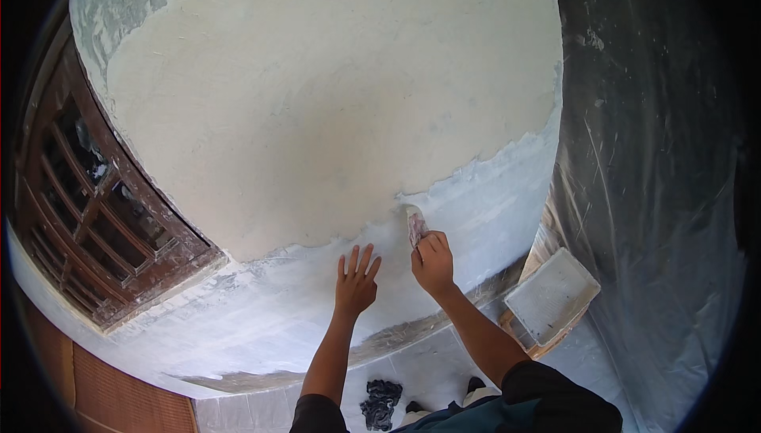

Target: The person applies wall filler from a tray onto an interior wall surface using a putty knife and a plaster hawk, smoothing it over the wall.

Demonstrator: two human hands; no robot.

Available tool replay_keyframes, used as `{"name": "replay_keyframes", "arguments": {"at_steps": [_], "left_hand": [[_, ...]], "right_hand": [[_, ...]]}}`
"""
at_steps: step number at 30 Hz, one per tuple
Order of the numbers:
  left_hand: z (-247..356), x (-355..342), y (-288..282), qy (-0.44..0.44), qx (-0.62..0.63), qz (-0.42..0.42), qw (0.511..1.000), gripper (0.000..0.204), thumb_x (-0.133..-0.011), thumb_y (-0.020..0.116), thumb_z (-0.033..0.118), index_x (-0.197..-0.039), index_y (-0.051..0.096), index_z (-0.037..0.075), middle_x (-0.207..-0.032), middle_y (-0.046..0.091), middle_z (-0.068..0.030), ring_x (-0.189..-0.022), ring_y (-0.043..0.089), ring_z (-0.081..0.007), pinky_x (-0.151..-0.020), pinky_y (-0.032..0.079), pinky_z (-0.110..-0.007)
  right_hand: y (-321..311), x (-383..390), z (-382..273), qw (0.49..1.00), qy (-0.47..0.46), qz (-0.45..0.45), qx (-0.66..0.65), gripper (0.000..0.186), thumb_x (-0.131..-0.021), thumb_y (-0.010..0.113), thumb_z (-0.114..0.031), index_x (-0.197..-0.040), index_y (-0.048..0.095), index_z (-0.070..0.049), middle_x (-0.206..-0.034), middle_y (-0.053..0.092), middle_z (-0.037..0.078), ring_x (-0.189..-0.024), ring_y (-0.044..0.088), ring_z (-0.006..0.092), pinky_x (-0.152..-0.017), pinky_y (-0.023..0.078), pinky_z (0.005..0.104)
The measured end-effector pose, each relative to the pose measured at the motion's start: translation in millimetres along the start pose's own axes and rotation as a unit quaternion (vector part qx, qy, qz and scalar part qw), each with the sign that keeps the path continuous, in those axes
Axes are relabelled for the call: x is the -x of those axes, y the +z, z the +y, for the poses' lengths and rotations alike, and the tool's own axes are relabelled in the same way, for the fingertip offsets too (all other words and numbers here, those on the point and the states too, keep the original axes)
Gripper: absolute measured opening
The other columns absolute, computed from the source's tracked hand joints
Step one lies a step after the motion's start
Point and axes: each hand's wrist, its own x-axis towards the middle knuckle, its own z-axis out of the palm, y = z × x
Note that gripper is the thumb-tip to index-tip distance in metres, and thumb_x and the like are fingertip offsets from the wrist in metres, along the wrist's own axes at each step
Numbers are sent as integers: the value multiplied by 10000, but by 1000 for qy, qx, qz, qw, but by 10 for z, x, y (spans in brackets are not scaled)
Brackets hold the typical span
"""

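I see no packages, no labels, no signs, no screens anywhere in view.
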Motion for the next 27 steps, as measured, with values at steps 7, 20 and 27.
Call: {"name": "replay_keyframes", "arguments": {"at_steps": [7,20,27], "left_hand": [[-208,33,68,56,9,31,998,481,-713,581,119,-1191,560,162,-1459,363,-44,-1363,284,-279,-1065,232,-515],[-407,77,187,107,4,43,993,502,-720,573,155,-1213,542,238,-1480,354,38,-1367,294,-167,-1088,173,-425],[-467,114,329,123,-22,79,989,449,-709,579,177,-1153,576,242,-1467,378,28,-1364,304,-200,-1090,149,-465]], "right_hand": [[166,-26,-65,998,-11,8,63,169,-639,651,43,-739,528,-15,-811,536,135,-874,537,337,-719,485,410],[704,35,-161,983,-5,48,178,199,-605,660,46,-731,532,-40,-802,526,121,-886,520,339,-759,459,411],[875,23,-149,978,-2,41,206,164,-627,633,34,-737,544,-49,-805,530,115,-902,507,344,-799,427,427]]}}
